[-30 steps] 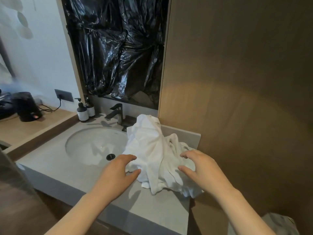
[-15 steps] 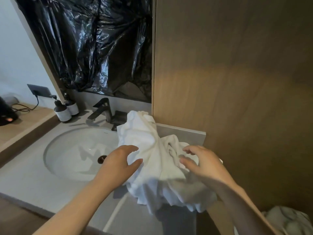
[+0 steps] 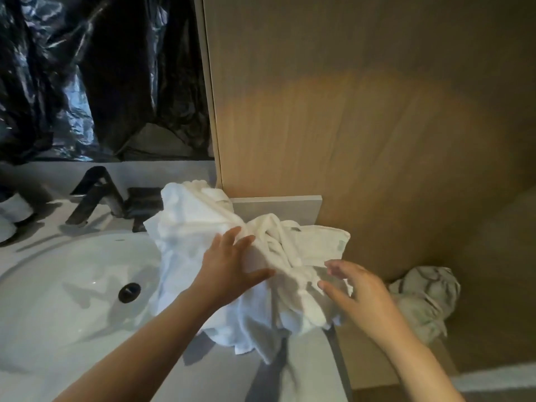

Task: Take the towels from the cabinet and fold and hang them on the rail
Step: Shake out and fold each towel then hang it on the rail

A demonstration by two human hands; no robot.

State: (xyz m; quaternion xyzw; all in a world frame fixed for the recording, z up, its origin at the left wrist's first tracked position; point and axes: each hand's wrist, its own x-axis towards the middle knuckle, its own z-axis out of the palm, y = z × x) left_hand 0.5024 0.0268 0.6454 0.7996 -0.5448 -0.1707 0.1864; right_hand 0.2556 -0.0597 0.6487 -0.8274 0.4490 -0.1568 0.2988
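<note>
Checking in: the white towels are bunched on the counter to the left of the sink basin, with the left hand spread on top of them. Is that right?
Not quite. The head view shows the white towels bunched on the counter to the right of the sink basin, not the left. The left hand is spread on top of them, as you said.

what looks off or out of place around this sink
Black plastic sheeting covers the wall above the sink, where a mirror might be expected. The white towels lie in a crumpled heap on the right end of the counter, overhanging its right side. Another crumpled cloth lies lower, right of the counter.
</note>
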